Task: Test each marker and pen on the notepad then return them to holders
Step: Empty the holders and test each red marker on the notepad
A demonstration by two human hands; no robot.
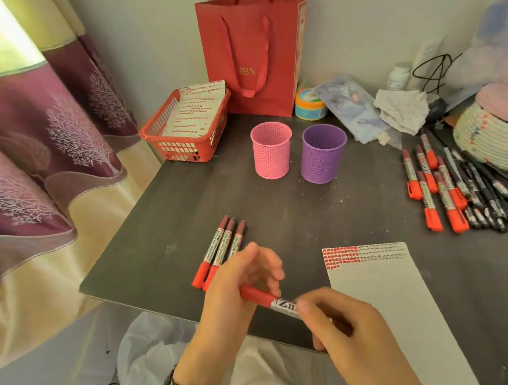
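Right grip (pixel 351 334) pinching the marker (pixel 283 304) by its barrel, left grip (pixel 244 281) curled round its red cap (pixel 255 295), at 6 o'clock over the table (pixel 189 190) edge (uncapping, by the look): next, pull straight apart, then stroke tip on notepad (pixel 401 312) at 4 o'clock.

Dark flat table (pixel 189 196): pink perforated plastic holder (pixel 271 154) far centre, purple perforated plastic holder (pixel 323 157) just R of it. Red paper gift bag (pixel 249 54) behind them; red plastic slatted basket (pixel 179 149) far L, paper sheets (pixel 195 109) in it. Three red-capped markers (pixel 220 248) in a row near L, white lined notepad (pixel 387 297) near R; heap of red-capped markers & black pens (pixel 445 193) far R.
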